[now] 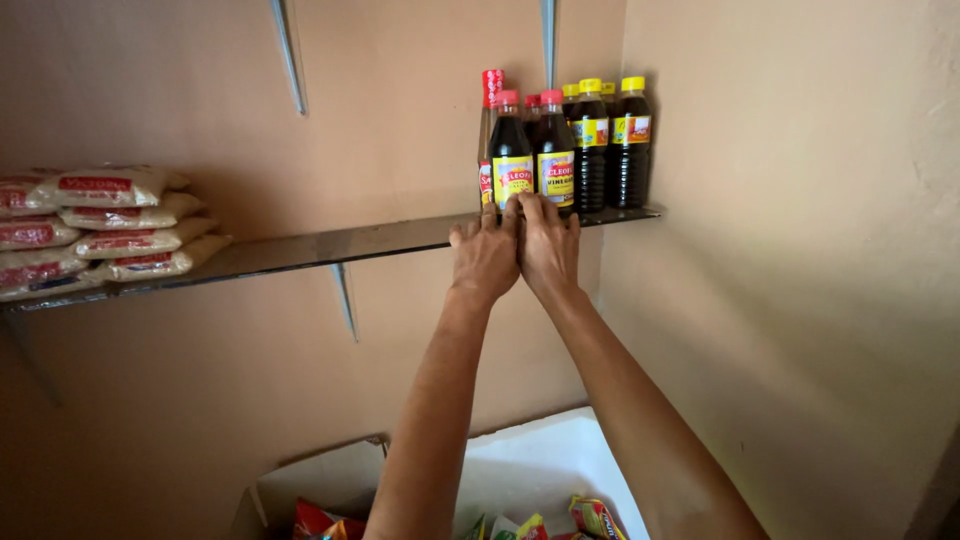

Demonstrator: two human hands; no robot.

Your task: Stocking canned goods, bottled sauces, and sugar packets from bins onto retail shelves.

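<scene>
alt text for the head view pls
Both hands, left and right, reach up side by side to two red-capped dark bottles at the front edge of a glass shelf. Yellow-capped bottles stand beside them; stacked bags lie far left.

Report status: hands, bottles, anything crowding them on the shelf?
Left hand and right hand side by side, fingers on two red-capped dark bottles at shelf edge. Yellow-capped bottles packed close right. Nothing blocking.

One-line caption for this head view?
Both hands, left hand and right hand, press against red-capped dark bottles on a glass shelf.
</scene>
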